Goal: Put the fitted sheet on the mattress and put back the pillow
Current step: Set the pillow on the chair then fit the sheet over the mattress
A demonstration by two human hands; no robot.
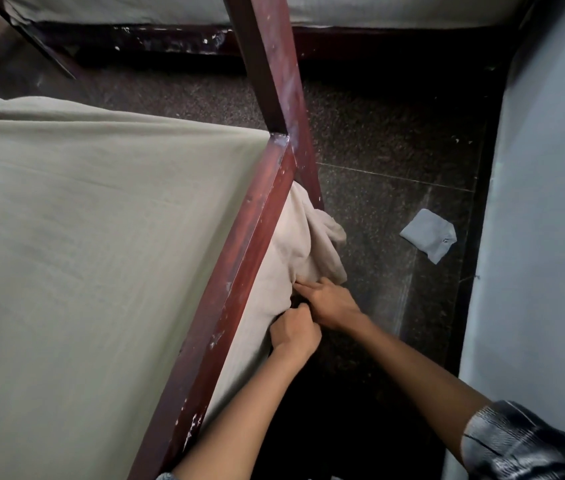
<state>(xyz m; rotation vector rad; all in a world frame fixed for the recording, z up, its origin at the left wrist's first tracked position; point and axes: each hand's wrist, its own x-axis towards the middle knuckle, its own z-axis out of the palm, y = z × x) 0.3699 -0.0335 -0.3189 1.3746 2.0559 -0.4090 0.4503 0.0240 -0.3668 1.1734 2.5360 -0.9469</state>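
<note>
The pale green fitted sheet [101,209] lies spread over the mattress on the left; its loose edge hangs in folds outside the dark red wooden bed rail [239,258], just below the corner post [274,64]; the left hand [295,336] has its fingers curled, gripping the hanging cloth; touching it, the right hand [331,303] pinches a fold between thumb and outstretched fingers; further right a grey scrap [428,235] lies on the speckled floor [395,133].
</note>
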